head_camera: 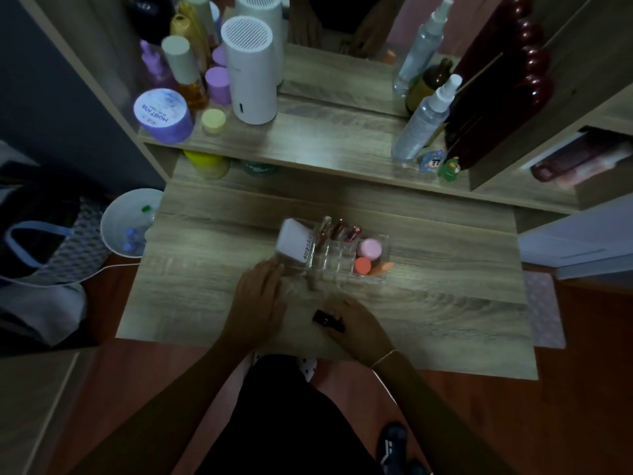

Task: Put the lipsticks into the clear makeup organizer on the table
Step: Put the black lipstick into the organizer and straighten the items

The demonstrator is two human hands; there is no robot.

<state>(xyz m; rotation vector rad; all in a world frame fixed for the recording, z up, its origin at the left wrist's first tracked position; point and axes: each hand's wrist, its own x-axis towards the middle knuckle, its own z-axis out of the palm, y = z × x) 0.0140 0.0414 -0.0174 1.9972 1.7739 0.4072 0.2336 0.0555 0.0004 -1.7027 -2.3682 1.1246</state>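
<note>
The clear makeup organizer (376, 281) stands in the middle of the wooden table (445, 303). Three lipsticks (339, 229) stand upright in its back slots, beside a white tube (295, 240), a pink sponge (370, 248) and an orange one (363, 265). My left hand (258, 303) lies flat on the table, fingertips at the organizer's front left corner. My right hand (356, 323), just in front of the organizer, grips a black lipstick (323, 318) lying sideways. A blurred small object (312, 284) sits at the organizer's front.
A shelf above the table carries a white cylinder device (251, 70), a purple jar (162, 116), several bottles and spray bottles (423, 121), and small figurines (448, 169). A white bin (128, 222) and a bag (41, 248) stand on the floor left of the table.
</note>
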